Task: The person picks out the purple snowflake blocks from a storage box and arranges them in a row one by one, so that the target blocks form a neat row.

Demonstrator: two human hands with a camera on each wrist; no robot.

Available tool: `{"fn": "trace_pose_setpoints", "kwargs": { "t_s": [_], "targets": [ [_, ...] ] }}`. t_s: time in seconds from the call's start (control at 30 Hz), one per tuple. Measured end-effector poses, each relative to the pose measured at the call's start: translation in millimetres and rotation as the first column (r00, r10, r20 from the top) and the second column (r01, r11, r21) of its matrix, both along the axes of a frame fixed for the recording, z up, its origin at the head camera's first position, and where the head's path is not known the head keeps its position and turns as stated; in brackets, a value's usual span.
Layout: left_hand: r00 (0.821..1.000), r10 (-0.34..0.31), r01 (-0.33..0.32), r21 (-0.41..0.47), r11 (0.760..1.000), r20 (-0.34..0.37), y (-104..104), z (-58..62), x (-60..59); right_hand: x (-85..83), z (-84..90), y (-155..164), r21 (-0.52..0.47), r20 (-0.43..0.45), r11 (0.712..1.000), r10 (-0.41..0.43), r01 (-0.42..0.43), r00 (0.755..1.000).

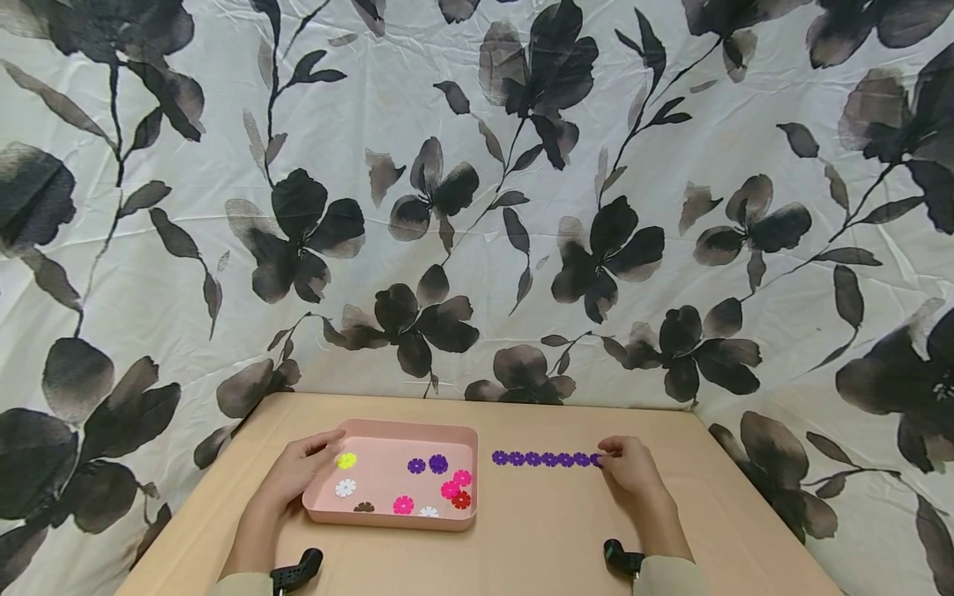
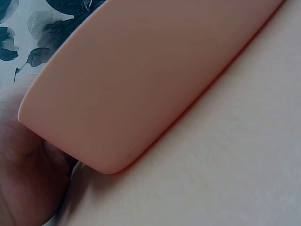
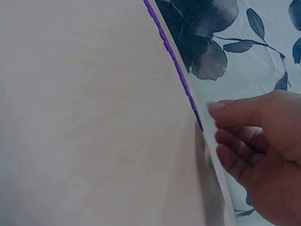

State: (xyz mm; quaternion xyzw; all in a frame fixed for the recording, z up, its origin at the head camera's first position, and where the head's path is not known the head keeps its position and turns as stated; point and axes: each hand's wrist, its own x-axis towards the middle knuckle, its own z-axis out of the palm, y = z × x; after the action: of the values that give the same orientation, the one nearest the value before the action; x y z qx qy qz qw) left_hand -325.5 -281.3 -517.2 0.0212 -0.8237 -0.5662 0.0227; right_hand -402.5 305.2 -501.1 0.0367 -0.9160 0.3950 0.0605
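In the head view, a row of several purple flower-shaped pieces (image 1: 532,459) lies on the table, right of a pink tray (image 1: 387,520). My right hand (image 1: 633,468) is at the row's right end, its fingertips overlapping the last piece. In the right wrist view the purple row (image 3: 175,61) shows edge-on; the hand (image 3: 258,146) is beside its near end, fingers loosely bent, nothing visible between them. My left hand (image 1: 298,469) grips the tray's left side, fingers at the rim; the left wrist view shows the tray wall (image 2: 131,84) with the hand (image 2: 23,169) behind its corner.
Inside the tray lie loose flower pieces: a yellow one (image 1: 346,460), purple (image 1: 438,463), white (image 1: 345,487), pink (image 1: 403,505), red (image 1: 460,499) and brown (image 1: 363,507). The wooden table (image 1: 522,546) ends at a floral cloth (image 1: 522,248) behind it.
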Motion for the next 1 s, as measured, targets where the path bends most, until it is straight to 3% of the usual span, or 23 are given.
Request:
{"fn": "trace_pose_setpoints", "kwargs": {
  "t_s": [0.13, 0.23, 0.47, 0.67, 1.0],
  "targets": [
    [1.000, -0.005, 0.005, -0.004, 1.000, -0.013, -0.5, -0.9, -0.4, -1.0, 7.9, -8.7, -0.071, -0.027, 0.997, -0.008, 0.006, 1.000],
    [1.000, -0.008, 0.008, 0.003, 1.000, -0.013, -0.5, -1.3, -0.6, -3.5, 15.5, -19.3, -0.114, -0.094, 0.993, 0.002, -0.013, 0.996],
    [1.000, 0.002, -0.002, 0.021, 1.000, -0.006, -1.1, -3.3, -3.1, -4.8, 30.0, -57.0, -0.160, -0.271, 0.980, 0.067, -0.114, 0.960],
    [1.000, 0.004, -0.004, 0.030, 1.000, -0.009, -0.8, -2.3, -3.9, -2.5, 30.6, -86.1, -0.216, -0.304, 0.953, 0.143, -0.214, 0.942],
    [1.000, 0.003, -0.003, 0.024, 1.000, -0.004, -1.0, -0.6, -1.2, 3.2, 25.7, -124.9, -0.190, -0.279, 0.935, 0.240, -0.299, 0.930]
  ]
}}
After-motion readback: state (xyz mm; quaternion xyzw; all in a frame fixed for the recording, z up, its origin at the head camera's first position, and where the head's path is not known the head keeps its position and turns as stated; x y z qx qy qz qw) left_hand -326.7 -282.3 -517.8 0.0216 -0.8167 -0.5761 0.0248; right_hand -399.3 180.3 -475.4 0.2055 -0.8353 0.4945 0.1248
